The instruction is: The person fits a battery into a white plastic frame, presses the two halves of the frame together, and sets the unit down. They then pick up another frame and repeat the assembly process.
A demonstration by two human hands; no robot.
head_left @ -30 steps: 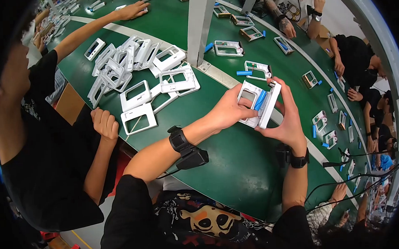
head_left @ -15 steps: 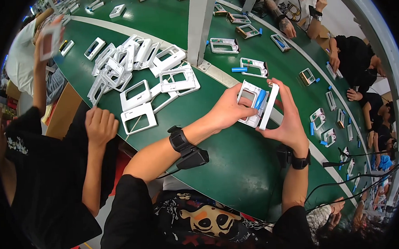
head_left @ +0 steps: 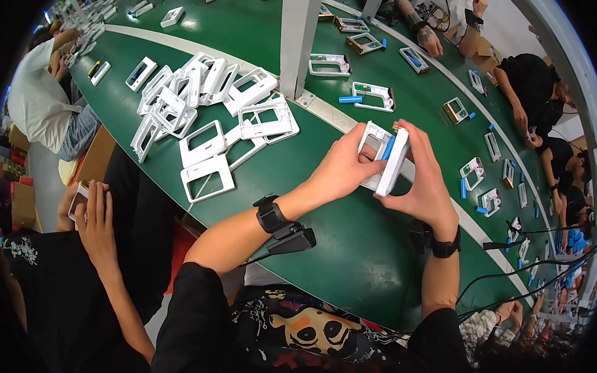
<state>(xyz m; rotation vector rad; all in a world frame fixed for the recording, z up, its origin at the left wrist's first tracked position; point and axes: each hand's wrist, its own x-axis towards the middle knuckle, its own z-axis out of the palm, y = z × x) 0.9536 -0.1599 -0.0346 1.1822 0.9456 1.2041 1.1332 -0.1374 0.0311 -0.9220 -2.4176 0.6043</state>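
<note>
Above the green table, my left hand (head_left: pixel 341 163) is closed on a white plastic casing half (head_left: pixel 371 142). A blue cylinder, like a battery cell, (head_left: pixel 389 146) lies inside that half, near my left thumb. My right hand (head_left: pixel 426 187) grips a second white casing part (head_left: pixel 395 163) by its ends, fingers on top and thumb below. The two parts stand face to face at a slight angle, close together. Whether they touch along the far side is hidden. A small gold-coloured piece (head_left: pixel 396 125) shows at the upper end.
A pile of white frames (head_left: pixel 204 168) lies to the left. On the green table (head_left: pixel 315 252), a grey metal post (head_left: pixel 298 46) rises at the far middle. Beyond a pale strip are several casings with blue cylinders (head_left: pixel 351 99). A co-worker's hand (head_left: pixel 97 228) holds a casing at left.
My hands have brought the two casing parts closer together, narrowing the gap. Casings beyond the strip have shifted slightly left. The left co-worker's raised casing has come down.
</note>
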